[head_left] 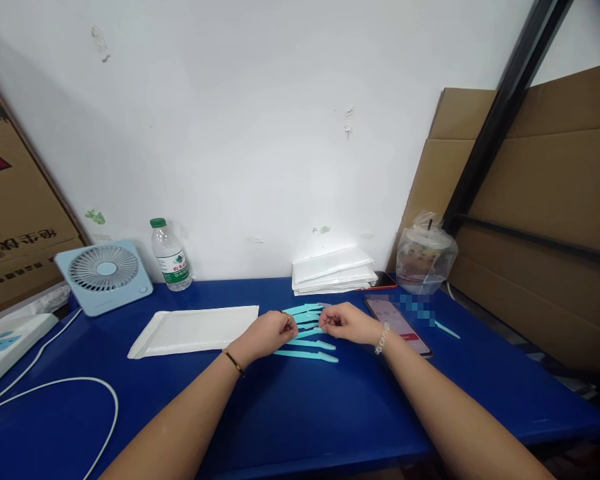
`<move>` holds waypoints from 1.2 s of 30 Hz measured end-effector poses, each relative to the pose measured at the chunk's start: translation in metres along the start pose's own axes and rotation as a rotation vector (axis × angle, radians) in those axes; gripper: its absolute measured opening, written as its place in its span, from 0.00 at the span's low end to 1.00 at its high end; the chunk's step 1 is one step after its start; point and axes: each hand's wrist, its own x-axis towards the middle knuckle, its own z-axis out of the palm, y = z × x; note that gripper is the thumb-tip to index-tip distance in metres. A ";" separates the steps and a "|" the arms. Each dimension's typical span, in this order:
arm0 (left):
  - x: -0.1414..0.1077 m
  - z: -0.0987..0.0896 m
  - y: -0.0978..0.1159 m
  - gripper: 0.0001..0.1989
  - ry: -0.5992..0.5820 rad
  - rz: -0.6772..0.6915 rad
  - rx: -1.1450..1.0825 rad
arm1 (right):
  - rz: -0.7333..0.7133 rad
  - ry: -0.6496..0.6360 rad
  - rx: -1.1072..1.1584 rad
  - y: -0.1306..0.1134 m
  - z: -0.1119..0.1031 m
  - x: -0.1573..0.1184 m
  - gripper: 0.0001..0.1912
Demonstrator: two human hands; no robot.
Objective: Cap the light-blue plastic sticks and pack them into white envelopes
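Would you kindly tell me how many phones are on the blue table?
2: one lit phone beside the right hand, and one dark-screened phone partly hidden by the white envelopes. Others may be hidden there.

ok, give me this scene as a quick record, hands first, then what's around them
left hand: the left hand, fingers curled, over the turquoise sticks; grip unclear
right hand: the right hand, fingers bent, at the sticks' other end; grip unclear
left of hands: white envelope, lying flat
behind hands: stack of white envelopes
right of hands: phone, screen lit
far left: blue fan, green-capped bottle
far right: bagged cup
surface: blue table
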 end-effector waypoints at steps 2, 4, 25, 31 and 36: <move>0.000 0.001 -0.001 0.13 -0.020 -0.004 0.004 | -0.003 0.005 -0.049 0.003 -0.003 -0.001 0.09; 0.001 0.001 -0.005 0.13 0.041 -0.015 0.049 | -0.017 0.080 -0.147 0.008 -0.008 -0.001 0.07; 0.008 0.004 -0.019 0.07 0.175 -0.052 0.201 | -0.006 0.192 -0.343 0.022 -0.010 0.001 0.04; 0.006 0.000 -0.022 0.09 0.246 -0.077 -0.024 | 0.055 0.368 -0.101 0.023 -0.014 0.004 0.09; 0.008 0.001 -0.024 0.10 0.222 -0.101 -0.108 | 0.103 0.432 0.309 0.023 -0.014 0.009 0.19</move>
